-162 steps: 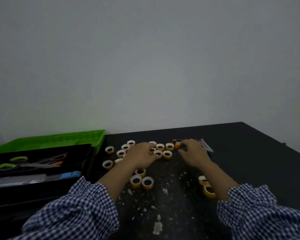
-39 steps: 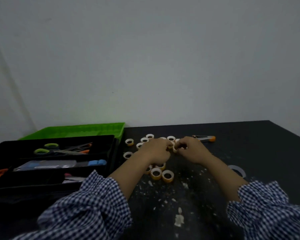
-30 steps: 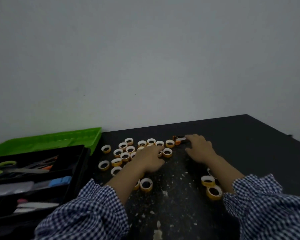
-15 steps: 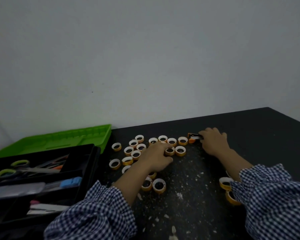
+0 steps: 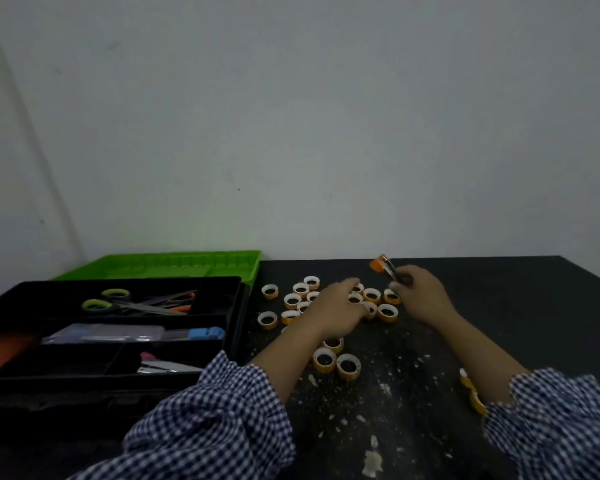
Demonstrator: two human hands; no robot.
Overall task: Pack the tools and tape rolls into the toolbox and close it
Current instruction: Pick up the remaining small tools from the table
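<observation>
Hands apart: R (image 5: 418, 299) grips orange-tipped tool (image 5: 383, 266), L (image 5: 338, 308) loosely spread on tape rolls (image 5: 371, 295).

right hand (image 5: 420, 299) lifting cutter (image 5: 383, 266) (orange-tipped), tape rolls (image 5: 387, 312)

White crumbs (image 5: 373, 462) litter the black table (image 5: 520, 317) beneath a plain grey wall (image 5: 291, 116).

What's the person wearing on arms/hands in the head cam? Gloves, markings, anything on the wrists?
Both arms wear loose long sleeves in a small blue-and-white gingham check, the left sleeve and the right sleeve alike, gathered at the cuffs partway up the forearms. The left hand and the right hand are bare: no gloves. No watch, band or marking shows on the visible wrists.
</observation>
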